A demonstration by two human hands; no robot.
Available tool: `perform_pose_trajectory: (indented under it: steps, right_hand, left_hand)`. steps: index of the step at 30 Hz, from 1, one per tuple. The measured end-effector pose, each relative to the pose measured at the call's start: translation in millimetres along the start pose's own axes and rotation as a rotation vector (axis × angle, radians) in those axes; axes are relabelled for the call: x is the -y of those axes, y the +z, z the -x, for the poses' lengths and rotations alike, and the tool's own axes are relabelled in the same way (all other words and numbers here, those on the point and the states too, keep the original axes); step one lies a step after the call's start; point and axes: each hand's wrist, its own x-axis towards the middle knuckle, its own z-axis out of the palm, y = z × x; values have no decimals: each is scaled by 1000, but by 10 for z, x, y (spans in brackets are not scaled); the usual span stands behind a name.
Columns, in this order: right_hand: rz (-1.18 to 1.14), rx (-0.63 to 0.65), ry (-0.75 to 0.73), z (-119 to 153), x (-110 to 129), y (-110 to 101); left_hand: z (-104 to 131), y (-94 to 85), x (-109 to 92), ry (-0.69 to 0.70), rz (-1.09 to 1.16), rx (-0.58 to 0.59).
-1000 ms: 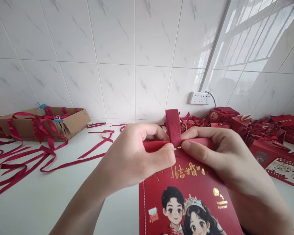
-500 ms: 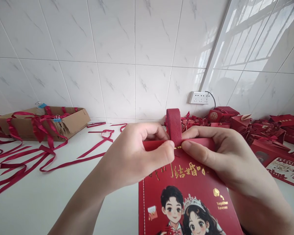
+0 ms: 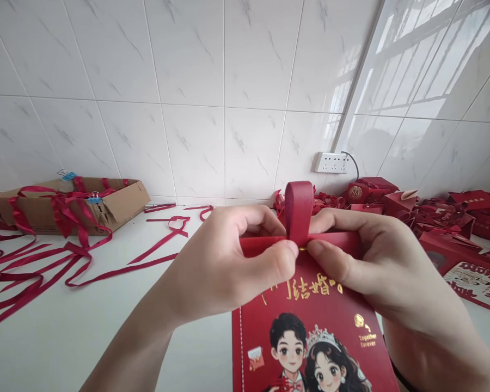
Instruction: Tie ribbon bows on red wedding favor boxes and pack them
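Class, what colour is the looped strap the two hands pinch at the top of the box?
Dark red strap, seen best in the head view.

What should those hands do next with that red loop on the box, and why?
Probably press the strap down snug. Both thumbs pinch its base at the box top edge, left hand and right hand on either side, and the loop stands upright with a small gold bit showing at its foot.

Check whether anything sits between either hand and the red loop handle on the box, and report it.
Nothing visible does. The left hand and right hand both pinch the top edge of the red box right at the base of the loop handle, thumbs touching it.
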Motion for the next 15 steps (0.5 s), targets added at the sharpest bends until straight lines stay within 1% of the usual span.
perform_pose_trajectory:
  steps: [4, 6, 10, 12, 15]
  right_hand:
    - [30, -39, -16, -1, 17, 22]
    - [24, -21, -2, -18, -8, 10]
    - [32, 72, -7, -47, -72, -41]
    - [11, 81, -7, -38, -82, -52]
    - [-56, 70, 11, 2, -64, -39]
  left_hand:
    - [6, -19, 10, 25, -99, -10]
    - [7, -27, 11, 53, -136, -31]
    - [4, -32, 2, 92, -84, 1]
    - [11, -34, -8, 101, -55, 26]
    - [34, -35, -24, 120, -56, 21]
